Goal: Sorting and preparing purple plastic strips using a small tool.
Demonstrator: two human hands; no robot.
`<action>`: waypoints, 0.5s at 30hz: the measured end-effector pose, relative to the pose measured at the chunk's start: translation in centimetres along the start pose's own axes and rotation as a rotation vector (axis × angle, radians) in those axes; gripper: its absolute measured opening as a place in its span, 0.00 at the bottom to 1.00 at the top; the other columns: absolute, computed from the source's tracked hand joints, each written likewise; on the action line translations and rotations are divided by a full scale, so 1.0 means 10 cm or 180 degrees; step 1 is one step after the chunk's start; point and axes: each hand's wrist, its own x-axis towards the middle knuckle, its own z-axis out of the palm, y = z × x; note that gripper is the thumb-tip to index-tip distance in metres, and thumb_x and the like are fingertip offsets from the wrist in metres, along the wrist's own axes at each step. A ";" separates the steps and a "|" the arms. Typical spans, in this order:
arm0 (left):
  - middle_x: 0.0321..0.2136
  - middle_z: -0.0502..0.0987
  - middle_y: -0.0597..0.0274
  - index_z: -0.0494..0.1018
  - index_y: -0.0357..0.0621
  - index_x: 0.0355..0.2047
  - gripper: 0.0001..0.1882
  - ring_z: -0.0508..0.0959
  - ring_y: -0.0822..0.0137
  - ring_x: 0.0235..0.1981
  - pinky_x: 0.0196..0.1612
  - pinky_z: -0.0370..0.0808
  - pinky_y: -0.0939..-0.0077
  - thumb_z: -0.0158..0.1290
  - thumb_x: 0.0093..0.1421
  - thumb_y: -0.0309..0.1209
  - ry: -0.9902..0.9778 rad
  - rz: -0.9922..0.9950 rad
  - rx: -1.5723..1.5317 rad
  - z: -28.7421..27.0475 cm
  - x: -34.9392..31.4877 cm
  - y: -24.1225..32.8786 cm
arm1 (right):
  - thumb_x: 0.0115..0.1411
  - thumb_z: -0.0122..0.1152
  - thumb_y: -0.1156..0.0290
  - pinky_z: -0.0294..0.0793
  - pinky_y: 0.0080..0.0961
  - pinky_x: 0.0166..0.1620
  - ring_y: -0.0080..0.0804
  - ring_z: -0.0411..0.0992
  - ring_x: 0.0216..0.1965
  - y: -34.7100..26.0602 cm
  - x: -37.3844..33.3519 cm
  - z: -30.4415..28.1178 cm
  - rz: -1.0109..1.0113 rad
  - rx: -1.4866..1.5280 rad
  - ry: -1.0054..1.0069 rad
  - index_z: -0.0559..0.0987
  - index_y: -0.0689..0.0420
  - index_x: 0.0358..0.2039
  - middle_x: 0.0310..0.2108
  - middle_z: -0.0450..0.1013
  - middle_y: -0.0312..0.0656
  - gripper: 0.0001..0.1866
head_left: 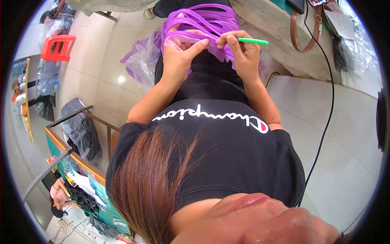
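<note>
A bundle of purple fabric strips (211, 15) lies across my lap and knees. My left hand (177, 51) is closed on one of the strips, thumb pressed on top, with other strips looped over its fingers. Close beside it, my right hand (243, 51) pinches a slim tool with a bright green handle (254, 41). The handle points right, and the tool's thin tip meets the purple strip between my two hands. How the tip touches the fabric is too small to tell.
A clear plastic bag with purple pieces (142, 61) lies on the floor to the left. Farther left stand a red stool (58, 48) and grey plastic bags (81, 128). A covered table (280, 36) is at the right, near a black cable (332, 89). Another person (60, 195) works at lower left.
</note>
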 end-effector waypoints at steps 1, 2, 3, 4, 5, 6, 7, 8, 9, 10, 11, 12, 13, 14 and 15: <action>0.30 0.77 0.55 0.56 0.30 0.52 0.30 0.79 0.67 0.31 0.40 0.77 0.76 0.59 0.51 0.19 -0.0011 0.0015 0.0000 0.00 0.00 0.01 | 0.64 0.52 0.71 0.73 0.21 0.38 0.27 0.73 0.31 0.00 0.00 0.00 0.0007 -0.0017 0.0006 0.74 0.66 0.35 0.30 0.74 0.44 0.10; 0.30 0.77 0.55 0.56 0.30 0.52 0.30 0.79 0.66 0.31 0.40 0.77 0.75 0.59 0.51 0.19 -0.0023 0.0030 -0.0001 0.01 0.00 0.02 | 0.64 0.52 0.71 0.73 0.21 0.38 0.27 0.73 0.31 0.00 0.00 0.00 0.0013 -0.0034 0.0013 0.74 0.66 0.35 0.30 0.74 0.44 0.10; 0.30 0.77 0.55 0.56 0.30 0.52 0.30 0.79 0.66 0.31 0.40 0.77 0.75 0.59 0.51 0.19 -0.0021 0.0029 -0.0001 0.02 -0.01 0.02 | 0.64 0.52 0.71 0.73 0.21 0.38 0.27 0.73 0.31 0.00 0.00 0.00 0.0015 -0.0034 0.0012 0.74 0.66 0.35 0.30 0.74 0.44 0.10; 0.30 0.77 0.55 0.55 0.30 0.52 0.30 0.79 0.66 0.32 0.40 0.76 0.75 0.59 0.51 0.18 0.0003 0.0051 -0.0039 0.03 -0.02 0.03 | 0.64 0.52 0.71 0.73 0.21 0.38 0.27 0.73 0.31 0.00 0.00 0.00 0.0002 -0.0045 0.0006 0.74 0.66 0.35 0.30 0.74 0.43 0.10; 0.31 0.77 0.55 0.55 0.30 0.52 0.31 0.79 0.66 0.32 0.40 0.76 0.75 0.59 0.51 0.18 0.0027 0.0073 -0.0076 0.04 -0.02 0.03 | 0.64 0.52 0.70 0.72 0.21 0.38 0.27 0.73 0.31 0.00 0.00 0.00 -0.0012 -0.0057 0.0001 0.74 0.66 0.35 0.30 0.74 0.43 0.10; 0.31 0.77 0.55 0.55 0.30 0.52 0.31 0.79 0.66 0.32 0.40 0.76 0.75 0.59 0.51 0.18 0.0028 0.0072 -0.0077 0.04 -0.02 0.03 | 0.64 0.52 0.70 0.72 0.21 0.38 0.27 0.73 0.31 0.00 0.00 -0.01 -0.0010 -0.0058 0.0001 0.74 0.66 0.35 0.30 0.74 0.43 0.10; 0.31 0.77 0.54 0.55 0.30 0.52 0.31 0.79 0.66 0.32 0.40 0.76 0.75 0.59 0.51 0.18 0.0018 0.0065 -0.0060 0.03 -0.01 0.02 | 0.64 0.52 0.71 0.73 0.21 0.38 0.27 0.73 0.31 0.00 0.00 -0.01 -0.0025 -0.0053 0.0000 0.74 0.66 0.35 0.30 0.74 0.43 0.10; 0.31 0.77 0.54 0.54 0.30 0.52 0.31 0.79 0.66 0.32 0.40 0.76 0.75 0.59 0.51 0.18 0.0009 0.0058 -0.0044 0.02 -0.01 0.01 | 0.64 0.52 0.71 0.73 0.21 0.38 0.27 0.73 0.31 0.01 0.00 -0.01 -0.0040 -0.0049 -0.0001 0.74 0.66 0.35 0.30 0.74 0.43 0.10; 0.31 0.77 0.54 0.54 0.30 0.52 0.31 0.79 0.66 0.32 0.40 0.76 0.75 0.59 0.51 0.18 0.0008 0.0058 -0.0044 0.02 -0.01 0.01 | 0.64 0.52 0.71 0.73 0.21 0.38 0.27 0.73 0.31 0.01 0.00 -0.02 -0.0040 -0.0050 -0.0001 0.74 0.66 0.35 0.30 0.74 0.43 0.10; 0.31 0.77 0.54 0.54 0.30 0.52 0.31 0.79 0.66 0.32 0.40 0.76 0.75 0.59 0.51 0.18 0.0025 0.0032 -0.0026 0.03 -0.01 0.01 | 0.64 0.52 0.71 0.73 0.22 0.38 0.27 0.73 0.32 0.01 0.00 -0.03 -0.0010 -0.0021 -0.0021 0.74 0.66 0.35 0.30 0.74 0.43 0.10; 0.31 0.77 0.54 0.54 0.30 0.52 0.31 0.79 0.66 0.32 0.40 0.76 0.75 0.59 0.51 0.18 0.0041 0.0007 -0.0009 0.03 -0.01 0.02 | 0.64 0.52 0.71 0.73 0.22 0.39 0.27 0.73 0.32 0.01 0.00 -0.03 0.0021 0.0008 -0.0040 0.74 0.66 0.35 0.30 0.74 0.43 0.09; 0.31 0.77 0.54 0.54 0.30 0.52 0.31 0.79 0.66 0.32 0.40 0.76 0.75 0.59 0.51 0.18 0.0040 0.0009 -0.0009 0.03 -0.01 0.01 | 0.64 0.52 0.71 0.73 0.22 0.39 0.27 0.73 0.32 0.01 0.00 -0.02 0.0018 0.0007 -0.0041 0.74 0.66 0.35 0.30 0.74 0.43 0.09; 0.31 0.77 0.55 0.55 0.30 0.52 0.31 0.79 0.67 0.32 0.40 0.76 0.76 0.59 0.51 0.18 0.0050 0.0059 -0.0007 0.03 -0.01 -0.01 | 0.63 0.53 0.72 0.73 0.22 0.39 0.28 0.73 0.33 0.00 -0.01 -0.01 -0.0034 -0.0206 0.0004 0.75 0.65 0.34 0.31 0.74 0.43 0.09; 0.31 0.77 0.56 0.56 0.30 0.52 0.30 0.79 0.67 0.32 0.40 0.76 0.76 0.59 0.51 0.18 0.0059 0.0108 -0.0005 0.03 0.00 -0.02 | 0.62 0.54 0.72 0.72 0.23 0.40 0.29 0.73 0.33 -0.01 -0.01 0.00 -0.0086 -0.0419 0.0050 0.75 0.65 0.33 0.32 0.75 0.43 0.08; 0.31 0.77 0.56 0.56 0.30 0.52 0.30 0.79 0.67 0.32 0.40 0.76 0.76 0.59 0.51 0.18 0.0060 0.0111 -0.0004 0.03 0.00 -0.04 | 0.62 0.54 0.72 0.72 0.23 0.40 0.29 0.73 0.33 -0.03 0.01 0.00 -0.0088 -0.0418 0.0049 0.75 0.65 0.33 0.32 0.75 0.43 0.08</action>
